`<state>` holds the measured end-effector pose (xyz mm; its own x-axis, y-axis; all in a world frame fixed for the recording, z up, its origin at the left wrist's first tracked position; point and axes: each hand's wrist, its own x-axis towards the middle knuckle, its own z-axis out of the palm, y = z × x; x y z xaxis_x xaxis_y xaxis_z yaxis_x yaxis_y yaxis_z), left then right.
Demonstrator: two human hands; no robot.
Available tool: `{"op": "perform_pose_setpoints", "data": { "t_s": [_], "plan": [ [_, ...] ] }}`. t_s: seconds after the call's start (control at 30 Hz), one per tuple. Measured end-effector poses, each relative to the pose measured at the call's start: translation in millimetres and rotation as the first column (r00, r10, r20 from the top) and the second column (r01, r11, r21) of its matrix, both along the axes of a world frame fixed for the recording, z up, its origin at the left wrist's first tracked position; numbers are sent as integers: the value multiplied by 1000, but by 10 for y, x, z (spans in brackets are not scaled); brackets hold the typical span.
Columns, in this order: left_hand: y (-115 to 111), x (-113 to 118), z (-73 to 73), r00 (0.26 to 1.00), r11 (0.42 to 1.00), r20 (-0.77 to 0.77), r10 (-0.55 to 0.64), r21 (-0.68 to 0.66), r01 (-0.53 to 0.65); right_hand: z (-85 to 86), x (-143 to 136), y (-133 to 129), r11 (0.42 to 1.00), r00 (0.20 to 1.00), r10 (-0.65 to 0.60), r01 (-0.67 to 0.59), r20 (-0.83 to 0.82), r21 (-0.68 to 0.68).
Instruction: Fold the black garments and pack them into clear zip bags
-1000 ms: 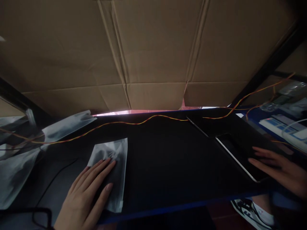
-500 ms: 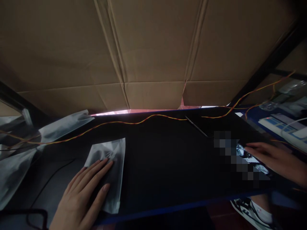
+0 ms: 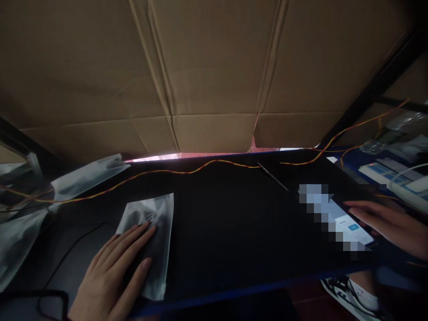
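My left hand lies flat with its fingers spread on a frosted zip bag at the left of the black table. At the right, my right hand is beside a phone with a lit, mostly white screen. Its fingers are stretched out along the phone's right edge, and nothing is gripped. Part of the phone is pixelated.
More frosted bags lie at the far left. A twisted red-yellow wire crosses the table's back, near a thin dark stick. Cardboard stands behind. A power strip and a clear bottle are at the right.
The phone's screen has changed from a dark picture to a bright white page. My right hand has drawn back slightly from the screen. My left hand has stayed on the bag.
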<state>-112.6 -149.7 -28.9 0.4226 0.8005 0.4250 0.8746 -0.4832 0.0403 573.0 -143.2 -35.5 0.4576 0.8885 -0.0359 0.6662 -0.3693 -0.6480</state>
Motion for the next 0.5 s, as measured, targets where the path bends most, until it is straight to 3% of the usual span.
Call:
{"op": "perform_pose_setpoints", "data": {
  "t_s": [0.03, 0.17, 0.5],
  "plan": [
    [-4, 0, -2, 1000, 1000, -2, 0, 0, 0, 4, -3, 5, 1000, 996, -8, 6, -89, -21],
    [-8, 30, 4, 1000, 1000, -6, -8, 24, 8, -15, 1, 29, 994, 979, -78, 90, -187, 54],
    [7, 5, -56, 999, 1000, 50, 10, -16, -9, 142, -168, 8, 998, 993, -46, 50, -106, 38]
  ]
}}
